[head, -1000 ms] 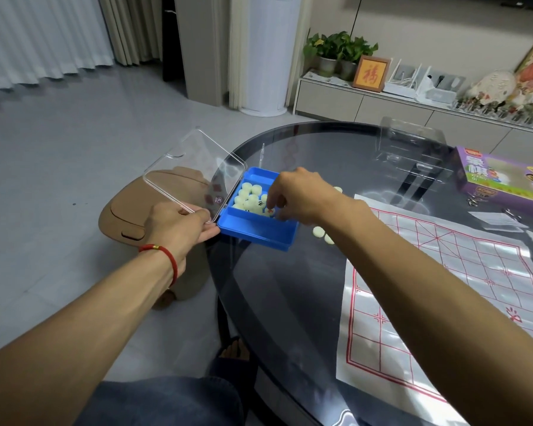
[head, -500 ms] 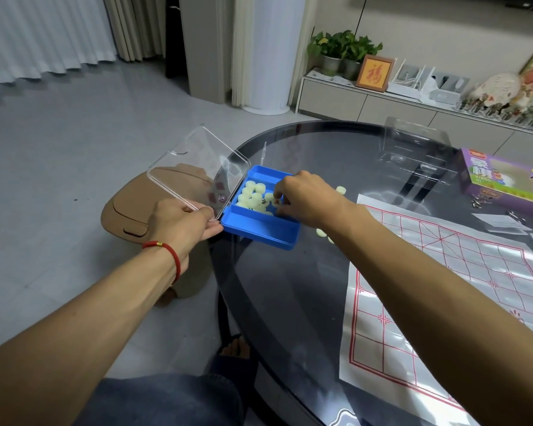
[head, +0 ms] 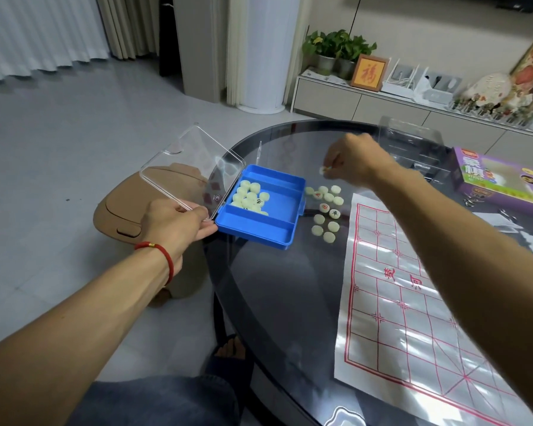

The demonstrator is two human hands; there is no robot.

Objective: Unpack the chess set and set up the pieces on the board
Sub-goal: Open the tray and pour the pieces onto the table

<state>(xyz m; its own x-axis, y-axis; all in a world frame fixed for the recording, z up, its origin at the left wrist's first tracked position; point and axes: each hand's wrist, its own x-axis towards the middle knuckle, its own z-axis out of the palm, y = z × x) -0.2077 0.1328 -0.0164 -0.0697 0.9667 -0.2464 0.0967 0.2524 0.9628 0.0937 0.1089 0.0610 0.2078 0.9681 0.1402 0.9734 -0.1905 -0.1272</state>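
A blue plastic case (head: 277,216) lies open at the left edge of the round glass table (head: 274,302), with several pale round chess pieces (head: 248,198) in its far compartment. My left hand (head: 173,222) grips the near corner of its clear hinged lid (head: 194,167). More pale pieces (head: 323,210) lie loose on the glass right of the case. My right hand (head: 351,162) hovers above them, fingers curled, pinching pale pieces. The paper board (head: 413,302) with red lines is spread on the right half of the table.
A purple game box (head: 502,182) and a clear plastic insert (head: 410,139) sit at the table's far right. A tan stool (head: 130,216) stands on the floor left of the table. My foot (head: 231,348) shows under the glass.
My right hand has left the blue case and moved right and away, carrying pieces over the loose pile. More pieces now lie on the glass. The left hand still holds the lid.
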